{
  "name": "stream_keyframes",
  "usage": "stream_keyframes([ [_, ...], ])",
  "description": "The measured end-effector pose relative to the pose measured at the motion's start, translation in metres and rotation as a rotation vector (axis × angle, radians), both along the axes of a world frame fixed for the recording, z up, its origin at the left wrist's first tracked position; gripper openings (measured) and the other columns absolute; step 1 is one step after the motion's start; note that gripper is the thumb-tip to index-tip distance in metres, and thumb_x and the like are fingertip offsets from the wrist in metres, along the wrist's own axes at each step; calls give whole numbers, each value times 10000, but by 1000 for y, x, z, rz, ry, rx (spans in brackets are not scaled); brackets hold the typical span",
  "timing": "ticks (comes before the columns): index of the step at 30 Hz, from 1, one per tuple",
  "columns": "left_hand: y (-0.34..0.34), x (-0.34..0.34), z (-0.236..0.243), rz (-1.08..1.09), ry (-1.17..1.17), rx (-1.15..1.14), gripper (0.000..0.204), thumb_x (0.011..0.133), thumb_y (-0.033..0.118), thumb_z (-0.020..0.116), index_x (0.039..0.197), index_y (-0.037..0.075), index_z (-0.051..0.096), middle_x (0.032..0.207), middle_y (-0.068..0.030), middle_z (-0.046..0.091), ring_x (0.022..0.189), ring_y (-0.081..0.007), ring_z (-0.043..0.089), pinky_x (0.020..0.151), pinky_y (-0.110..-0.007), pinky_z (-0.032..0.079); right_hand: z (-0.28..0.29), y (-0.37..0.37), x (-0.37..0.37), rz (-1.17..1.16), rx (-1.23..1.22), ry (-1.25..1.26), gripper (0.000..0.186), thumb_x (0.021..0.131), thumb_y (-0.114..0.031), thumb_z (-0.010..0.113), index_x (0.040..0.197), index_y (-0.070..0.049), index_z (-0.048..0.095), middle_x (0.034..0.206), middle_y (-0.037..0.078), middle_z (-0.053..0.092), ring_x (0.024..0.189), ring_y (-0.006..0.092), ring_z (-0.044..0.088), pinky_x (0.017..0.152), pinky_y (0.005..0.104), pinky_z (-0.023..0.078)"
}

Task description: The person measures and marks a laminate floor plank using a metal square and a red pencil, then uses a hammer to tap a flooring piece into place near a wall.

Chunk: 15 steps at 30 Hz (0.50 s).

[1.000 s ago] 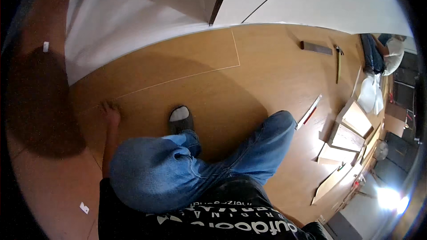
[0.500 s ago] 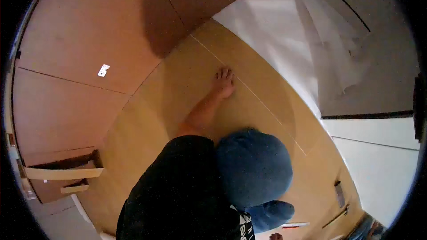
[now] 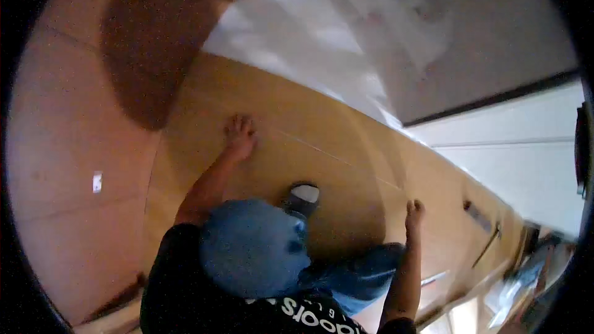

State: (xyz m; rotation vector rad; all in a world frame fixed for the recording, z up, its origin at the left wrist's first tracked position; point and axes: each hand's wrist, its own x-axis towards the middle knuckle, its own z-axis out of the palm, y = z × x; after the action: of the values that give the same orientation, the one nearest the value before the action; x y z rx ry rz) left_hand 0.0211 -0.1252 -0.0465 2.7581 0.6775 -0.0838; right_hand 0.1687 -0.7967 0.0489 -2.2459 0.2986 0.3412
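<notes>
My left hand (image 3: 241, 136) lies open, fingers spread, on the tan wooden board (image 3: 334, 198) under me, beside a thin pale straight line across its surface. My right hand (image 3: 414, 213) is out to the right, near that line's end, with its fingers curled; what they hold, if anything, is too small to make out. My jeans-clad knee (image 3: 250, 247) is bent below my left arm, and a shoe (image 3: 303, 196) shows between my arms. Right of my right hand lie a dark block (image 3: 477, 214) and a hammer (image 3: 486, 247). A red-and-silver tool (image 3: 433, 278) lies partly behind my right forearm.
Reddish board panels (image 3: 62, 117) cover the left side, with a small white piece (image 3: 97, 182) on them. Rumpled white sheeting (image 3: 291, 18) and pale panels (image 3: 501, 124) border the board's far side. Another person (image 3: 547, 260) is at the far right, near white items (image 3: 504, 300).
My right hand, barely showing half a second ago, has come forward onto the right side of the board. My head has turned, shifting the view; my left hand stays spread on the board.
</notes>
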Motion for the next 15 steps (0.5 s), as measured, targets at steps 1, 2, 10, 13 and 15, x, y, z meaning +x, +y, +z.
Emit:
stream_keyframes([
  [1,133,-90,17,-28,65,328,670,1050,431,532,1620,110,387,1706,-208,279,1583,-474,171,1252,-675,117,3,136,4,65,-131,178,456,1000,-374,644,1201,33,688,1014,198,728,948,243,680,813,398,525],
  [2,103,-59,7,-42,83,308,704,1052,449,542,1642,119,346,1714,-217,259,1583,-479,164,1259,-656,125,-13,109,27,98,-184,-36,451,980,-386,652,1191,10,698,979,211,732,919,322,684,815,437,525],
  [10,24,-17,51,-95,331,99,753,1084,491,523,1689,148,235,1747,-247,105,1591,-489,136,1243,-655,212,-12,104,47,-93,-272,101,369,975,-356,699,1116,-19,748,1055,193,773,974,395,728,882,472,561],
  [13,60,-32,48,-253,266,187,742,1118,497,456,1709,166,153,1752,-251,46,1606,-474,75,1266,-610,213,-14,123,47,-59,-277,14,343,967,-345,711,1081,-24,760,1027,187,778,960,381,736,864,466,568],
  [15,42,-29,51,-85,271,29,746,1121,495,452,1712,168,135,1758,-233,50,1608,-467,66,1278,-589,204,-8,114,53,-97,-167,167,335,979,-345,700,1125,-49,757,1056,199,767,1031,420,716,912,505,552],
])
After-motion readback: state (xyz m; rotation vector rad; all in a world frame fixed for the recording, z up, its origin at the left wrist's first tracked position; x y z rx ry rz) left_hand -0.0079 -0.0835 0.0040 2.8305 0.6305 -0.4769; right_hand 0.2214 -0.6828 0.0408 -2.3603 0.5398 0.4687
